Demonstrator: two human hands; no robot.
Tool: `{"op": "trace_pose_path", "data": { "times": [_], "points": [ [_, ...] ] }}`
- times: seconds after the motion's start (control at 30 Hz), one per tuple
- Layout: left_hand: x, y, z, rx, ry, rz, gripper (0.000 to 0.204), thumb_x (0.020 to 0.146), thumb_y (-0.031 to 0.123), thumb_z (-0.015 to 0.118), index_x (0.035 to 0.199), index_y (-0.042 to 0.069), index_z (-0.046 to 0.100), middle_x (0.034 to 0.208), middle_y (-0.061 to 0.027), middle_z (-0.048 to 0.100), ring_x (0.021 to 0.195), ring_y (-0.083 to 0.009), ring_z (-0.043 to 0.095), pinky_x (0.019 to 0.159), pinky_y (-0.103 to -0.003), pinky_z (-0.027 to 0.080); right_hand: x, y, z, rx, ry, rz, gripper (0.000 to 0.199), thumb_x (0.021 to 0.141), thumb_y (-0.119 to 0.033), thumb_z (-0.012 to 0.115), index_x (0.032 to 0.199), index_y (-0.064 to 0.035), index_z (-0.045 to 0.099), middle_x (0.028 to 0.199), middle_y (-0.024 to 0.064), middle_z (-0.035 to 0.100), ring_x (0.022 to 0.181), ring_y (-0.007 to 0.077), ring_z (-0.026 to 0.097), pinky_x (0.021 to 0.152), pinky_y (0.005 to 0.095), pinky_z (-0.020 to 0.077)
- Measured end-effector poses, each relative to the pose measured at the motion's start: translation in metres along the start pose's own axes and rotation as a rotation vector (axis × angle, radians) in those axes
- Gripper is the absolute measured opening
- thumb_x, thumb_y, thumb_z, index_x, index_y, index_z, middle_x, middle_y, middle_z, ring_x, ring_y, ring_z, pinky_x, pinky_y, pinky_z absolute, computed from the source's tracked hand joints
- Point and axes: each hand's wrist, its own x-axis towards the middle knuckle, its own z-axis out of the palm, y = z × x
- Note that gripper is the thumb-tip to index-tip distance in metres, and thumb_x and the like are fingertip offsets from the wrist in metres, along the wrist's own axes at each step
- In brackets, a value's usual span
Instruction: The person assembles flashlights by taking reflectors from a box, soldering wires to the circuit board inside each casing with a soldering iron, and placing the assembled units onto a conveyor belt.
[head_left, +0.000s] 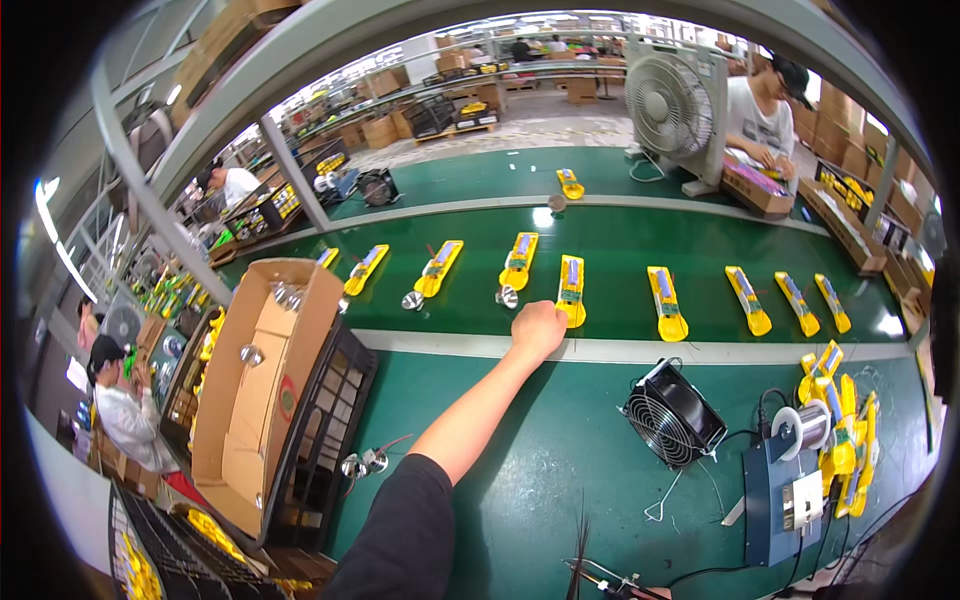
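My left hand (pixel 540 330) reaches across the table to the near edge of the green belt. Its fingers are closed beside the lower end of a yellow flashlight housing (pixel 571 275); what they pinch is hidden. More open yellow housings with blue-grey cells lie spaced along the belt, such as one (pixel 666 303) to the right. Two to the left, one of them this housing (pixel 518 260), have shiny round reflectors (pixel 507 296) at their lower ends. A sliver of my right hand (pixel 652 593) shows at the bottom edge, next to a thin metal tool and black wires (pixel 580 555); its fingers are out of sight.
A cardboard box (pixel 250 390) with reflectors stands left in a black crate. Loose reflectors (pixel 365 463) lie beside it. On the right are a small black fan (pixel 675 413), a blue box with a solder spool (pixel 803 428) and piled yellow housings (pixel 850 430). Co-workers sit beyond.
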Motion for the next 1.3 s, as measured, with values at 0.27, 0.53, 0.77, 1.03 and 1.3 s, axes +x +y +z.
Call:
{"op": "trace_pose_path", "data": {
  "times": [0.27,0.53,0.77,1.03,1.3],
  "points": [
    [-0.134,-0.012,-0.043,-0.249,0.051,0.035,0.026,0.077,0.021,0.046,0.068,-0.001,0.058,0.068,-0.0224,0.057,0.066,-0.0392,0.055,0.061,-0.046,0.045,-0.003,0.018,-0.001,0.053,0.084,-0.239,0.032,0.079,-0.026,0.056,0.092,0.0021,0.045,0.073,0.0104,0.055,0.054,0.014,0.048,0.05,0.0249,0.0409],
    [-0.327,-0.044,-0.102,-0.152,-0.124,-0.031,0.025,0.08,0.023,0.047,0.068,0.002,0.053,0.065,-0.0164,0.055,0.059,-0.0356,0.053,0.054,-0.044,0.042,-0.004,0.018,-0.001,-0.058,0.091,-0.407,0.037,0.081,-0.034,0.051,0.079,0.0026,0.043,0.06,0.0105,0.049,0.047,0.0153,0.044,0.041,0.0268,0.0372],
    [-0.331,-0.067,-0.166,-0.114,-0.082,0.015,0.02,0.078,0.024,0.056,0.074,0.004,0.056,0.075,-0.0126,0.056,0.075,-0.0297,0.052,0.067,-0.038,0.042,-0.01,0.022,-0.006,-0.121,0.121,-0.297,0.023,0.079,-0.02,0.049,0.082,0.0016,0.043,0.07,0.0109,0.05,0.057,0.017,0.047,0.049,0.0284,0.0388],
    [-0.222,-0.152,-0.161,0.246,-0.294,-0.077,0.026,0.077,0.027,0.059,0.087,0.004,0.053,0.088,-0.0139,0.055,0.092,-0.0296,0.047,0.08,-0.039,0.039,0.006,0.042,0.005,0.176,0.177,-0.433,0.022,0.075,-0.014,0.056,0.086,0.0004,0.044,0.067,0.0074,0.046,0.045,0.0108,0.042,0.042,0.0197,0.0359],
    [-0.221,-0.158,-0.157,0.066,-0.322,0.088,0.016,0.08,0.016,0.056,0.079,0.001,0.055,0.078,-0.0125,0.057,0.07,-0.0236,0.055,0.063,-0.033,0.044,0.005,0.035,0.007,0.224,0.15,-0.447,0.024,0.075,-0.014,0.053,0.091,0.001,0.043,0.072,0.0064,0.043,0.043,0.0083,0.038,0.047,0.019,0.0381]
  ]
}}
